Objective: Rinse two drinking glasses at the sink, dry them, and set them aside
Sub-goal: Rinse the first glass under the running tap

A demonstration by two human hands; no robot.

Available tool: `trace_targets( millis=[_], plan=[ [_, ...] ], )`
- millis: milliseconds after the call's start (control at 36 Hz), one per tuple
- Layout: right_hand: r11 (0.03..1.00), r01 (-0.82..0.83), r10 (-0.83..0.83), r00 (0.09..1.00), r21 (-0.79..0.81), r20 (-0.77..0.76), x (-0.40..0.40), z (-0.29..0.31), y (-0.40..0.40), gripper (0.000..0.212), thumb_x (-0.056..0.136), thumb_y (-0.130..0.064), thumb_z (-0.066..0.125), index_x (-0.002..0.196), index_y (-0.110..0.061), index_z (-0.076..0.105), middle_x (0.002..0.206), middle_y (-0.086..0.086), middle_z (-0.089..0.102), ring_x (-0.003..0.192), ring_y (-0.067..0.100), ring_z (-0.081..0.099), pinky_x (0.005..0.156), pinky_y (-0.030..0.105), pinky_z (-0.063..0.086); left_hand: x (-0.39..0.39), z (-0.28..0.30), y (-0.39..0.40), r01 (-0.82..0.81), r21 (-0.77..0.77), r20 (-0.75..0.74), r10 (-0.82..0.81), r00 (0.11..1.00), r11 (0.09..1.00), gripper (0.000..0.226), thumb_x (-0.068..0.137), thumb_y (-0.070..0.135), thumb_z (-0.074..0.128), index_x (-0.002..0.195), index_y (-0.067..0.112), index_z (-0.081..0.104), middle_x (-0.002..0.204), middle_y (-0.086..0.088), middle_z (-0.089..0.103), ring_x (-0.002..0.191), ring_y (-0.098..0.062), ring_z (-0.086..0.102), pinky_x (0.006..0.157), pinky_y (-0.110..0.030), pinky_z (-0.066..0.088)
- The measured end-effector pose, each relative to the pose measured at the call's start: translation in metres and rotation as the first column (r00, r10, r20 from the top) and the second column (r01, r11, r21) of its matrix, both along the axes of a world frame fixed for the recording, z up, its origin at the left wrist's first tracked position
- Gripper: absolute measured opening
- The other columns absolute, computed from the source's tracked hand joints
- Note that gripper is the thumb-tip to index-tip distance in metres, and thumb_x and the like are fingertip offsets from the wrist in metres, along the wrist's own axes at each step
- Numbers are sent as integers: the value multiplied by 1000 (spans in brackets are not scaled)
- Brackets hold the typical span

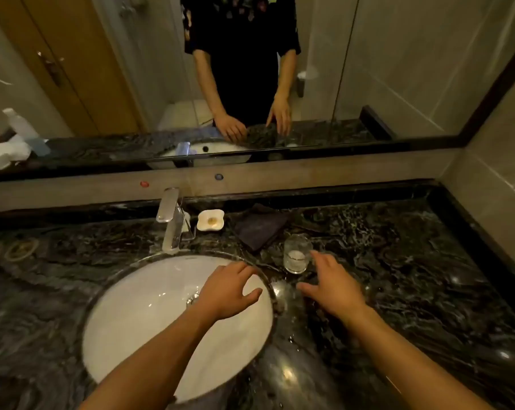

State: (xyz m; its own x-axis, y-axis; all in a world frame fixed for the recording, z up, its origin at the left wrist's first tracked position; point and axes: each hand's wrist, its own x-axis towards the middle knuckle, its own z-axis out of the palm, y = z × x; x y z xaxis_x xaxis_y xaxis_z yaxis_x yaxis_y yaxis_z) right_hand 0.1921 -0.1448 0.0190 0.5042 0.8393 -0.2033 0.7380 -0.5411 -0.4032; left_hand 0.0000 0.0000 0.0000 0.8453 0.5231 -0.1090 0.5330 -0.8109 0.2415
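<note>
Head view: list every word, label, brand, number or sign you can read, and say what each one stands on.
No text can be read anywhere in this view.
Faucet: no brand mark shows.
Drinking glass: plain, no print.
Red dot and blue dot on the ledge: coloured marks only, no lettering visible.
Bottle in the mirror: too blurred to tell whether it bears a label.

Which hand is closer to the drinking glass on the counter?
Right. The right hand reaches beside the drinking glass, fingertips almost at it, not gripping. The left hand hovers over the sink, farther left.
</note>
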Motion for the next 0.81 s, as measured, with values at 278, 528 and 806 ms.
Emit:
trace_targets(
  millis=[278, 528, 806],
  plan=[
    [943, 333, -317, 895, -3, -314, 8, -41, 76, 122, 73, -35, 83, 154, -22, -7, 161, 10, 9, 144, 29, 26, 111, 43, 35, 45, -38, 80, -7, -68, -69, 3, 998, 998, 61, 86, 56, 52, 139, 29, 40, 135, 0, 48, 120, -22, 48, 97, -36, 43],
    [765, 609, -483, 757, 207, -440, 0, -71, 87, 102, 69, -20, 86, 148, -28, 23, 147, 5, 44, 129, 25, 48, 98, 34, 44, 57, -69, 110, 37, -46, -35, -38, 999, 998, 57, 86, 52, 54, 136, 25, 46, 134, -1, 47, 120, -24, 47, 97, -38, 40],
    [717, 664, -436, 665, 212, -607, -8, -84, 95, 88, 62, -16, 91, 133, -33, 42, 123, -2, 57, 110, 17, 55, 93, 30, 47, 32, -63, 121, 50, 27, 86, -52, 995, 998, 44, 88, 43, 56, 128, 25, 55, 129, 1, 54, 119, -21, 49, 99, -38, 40]
  ],
)
